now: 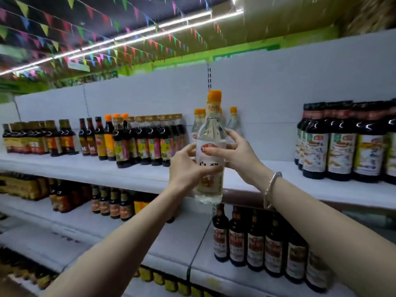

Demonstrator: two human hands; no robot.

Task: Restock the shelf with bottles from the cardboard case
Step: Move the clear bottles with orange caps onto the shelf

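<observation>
I hold a clear bottle (pixel 211 133) with an orange cap and a white label upright in front of the top white shelf (pixel 278 183). My left hand (pixel 188 168) grips its lower body from the left. My right hand (pixel 234 154) wraps its middle from the right, with a silver bracelet on that wrist. Behind it, a few matching clear bottles (pixel 232 123) with orange caps stand at the back of the shelf. The cardboard case is out of view.
Dark sauce bottles (pixel 137 140) fill the top shelf to the left, and bigger dark bottles (pixel 342 144) stand at the right. A bare stretch of shelf lies between them. Lower shelves hold more dark bottles (pixel 267 245). Coloured bunting hangs from the ceiling.
</observation>
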